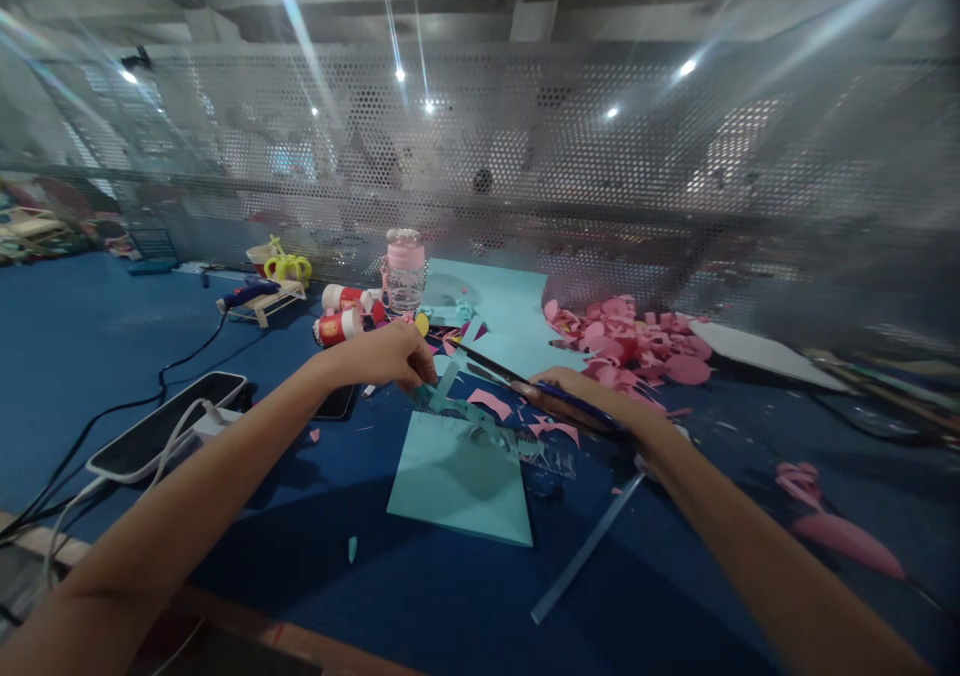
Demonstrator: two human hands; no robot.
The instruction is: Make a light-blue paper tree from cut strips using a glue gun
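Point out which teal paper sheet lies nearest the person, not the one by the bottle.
The teal sheet flat on the blue table just below both hands; the other, larger teal sheet lies farther back, beside the bottle.

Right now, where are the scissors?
Head view, centre-right: the scissors are in the right hand, blades pointing up-left toward the left hand, above the teal sheet and left of the pink scrap pile.

Front edge of the table (420, 596) is mostly open; glue sticks (341, 314), a jar (404, 269) and pink scraps (630, 341) crowd the back edge.
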